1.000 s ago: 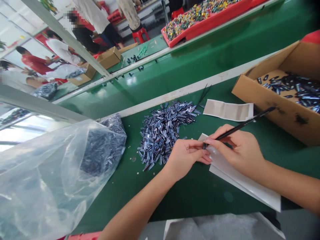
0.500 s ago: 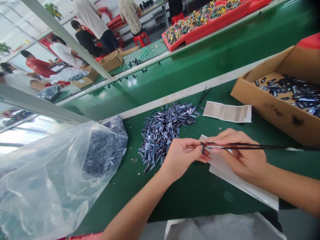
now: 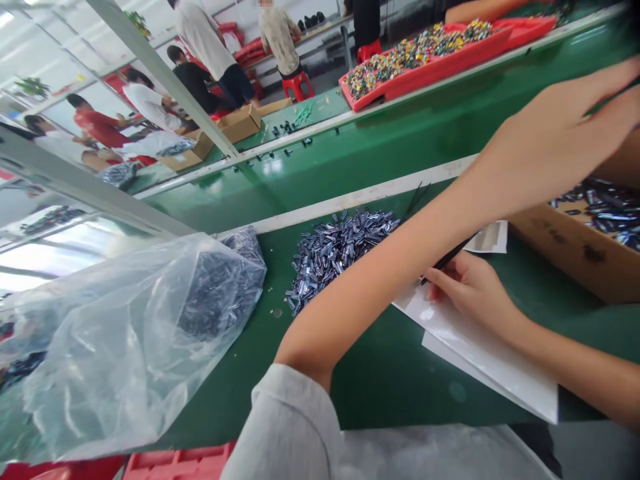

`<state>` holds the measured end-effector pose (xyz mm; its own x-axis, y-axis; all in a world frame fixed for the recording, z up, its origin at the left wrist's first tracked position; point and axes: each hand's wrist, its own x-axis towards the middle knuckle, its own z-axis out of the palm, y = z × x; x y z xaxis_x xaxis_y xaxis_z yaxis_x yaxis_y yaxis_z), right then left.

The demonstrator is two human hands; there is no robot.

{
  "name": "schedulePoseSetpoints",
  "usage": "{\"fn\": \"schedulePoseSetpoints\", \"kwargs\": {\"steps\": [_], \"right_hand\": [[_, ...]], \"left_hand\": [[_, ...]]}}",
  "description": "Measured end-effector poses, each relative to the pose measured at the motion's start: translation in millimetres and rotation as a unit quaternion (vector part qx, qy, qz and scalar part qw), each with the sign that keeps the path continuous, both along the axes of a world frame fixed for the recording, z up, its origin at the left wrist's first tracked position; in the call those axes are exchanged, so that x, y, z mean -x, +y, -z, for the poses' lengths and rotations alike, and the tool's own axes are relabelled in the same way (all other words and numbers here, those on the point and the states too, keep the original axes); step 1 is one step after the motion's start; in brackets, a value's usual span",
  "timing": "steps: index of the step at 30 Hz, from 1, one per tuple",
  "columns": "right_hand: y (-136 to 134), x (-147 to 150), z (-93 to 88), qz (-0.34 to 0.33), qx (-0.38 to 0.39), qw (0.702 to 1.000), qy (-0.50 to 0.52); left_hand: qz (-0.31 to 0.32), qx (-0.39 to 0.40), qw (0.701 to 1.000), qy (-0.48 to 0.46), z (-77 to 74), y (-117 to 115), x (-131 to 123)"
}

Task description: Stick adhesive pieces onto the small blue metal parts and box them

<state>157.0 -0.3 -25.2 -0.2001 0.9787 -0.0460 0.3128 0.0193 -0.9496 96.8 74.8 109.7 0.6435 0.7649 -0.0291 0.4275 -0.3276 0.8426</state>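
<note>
Well beyond the right grip (image 3: 473, 290), a red tray (image 3: 475, 55) carries heaped small multicoloured pieces (image 3: 405, 57). Farther to the grip's left, the far desk (image 3: 325, 107) bears a bundle of green strips (image 3: 303, 115) and a cardboard carton (image 3: 237, 125); behind, a person in a patterned top (image 3: 279, 40) is at a red stool (image 3: 299, 87). Left again come a slanting pale post (image 3: 166, 78) and a person in a red top (image 3: 100, 127). Nearer than the grip, lower left, a red crate (image 3: 177, 463) shows.

Pile of parts (image 3: 335, 253) between bag (image 3: 125, 347) and box (image 3: 560, 257)

Bright indoor light, glare on plastic bag (image 3: 115, 347), left hand (image 3: 575, 127) blurred
</note>
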Motion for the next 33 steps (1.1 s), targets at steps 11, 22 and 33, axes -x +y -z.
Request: {"fn": "schedulePoseSetpoints", "kwargs": {"steps": [11, 22, 33], "right_hand": [[3, 1, 2.5, -0.028, -0.006, 0.999, -0.043], [1, 1, 1.6, -0.002, 0.013, 1.0, 0.0], [-1, 3, -2.6, 0.023, 0.028, 0.999, 0.025]], "left_hand": [[-0.115, -0.129, 0.969, 0.179, 96.6, -94, 121], [-0.143, -0.096, 0.965, 0.2, 98.2, -95, 133], [-0.178, -0.089, 0.934, 0.298, 95.3, -89, 148]]}}
